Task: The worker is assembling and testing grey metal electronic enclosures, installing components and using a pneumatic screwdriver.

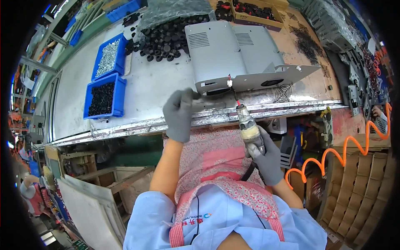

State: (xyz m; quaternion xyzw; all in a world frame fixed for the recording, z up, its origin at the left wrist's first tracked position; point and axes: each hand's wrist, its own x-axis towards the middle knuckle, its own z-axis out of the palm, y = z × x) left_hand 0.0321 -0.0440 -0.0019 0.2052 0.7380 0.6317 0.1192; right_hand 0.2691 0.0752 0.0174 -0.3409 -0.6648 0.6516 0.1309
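Note:
My right hand [268, 158], in a grey glove, wraps round a power screwdriver [249, 127] with a worn, taped body. Its thin bit points away from me, toward the front edge of a grey sheet-metal housing [216, 54] that has vent slots and round openings. My left hand [178, 114], also gloved in grey, is raised over the table edge by the housing's near left corner. Its fingers are curled together; a small dark shape shows at the fingertips, and I cannot make out what they hold.
Two blue bins hold silver screws [108, 58] and black screws [101, 100]. Black round caps [166, 39] lie heaped beyond. Wire fan guards [283, 92] lie right of centre. An orange coiled hose [346, 148] hangs at right above divided cardboard [354, 191]. Another person [35, 196] is at far left.

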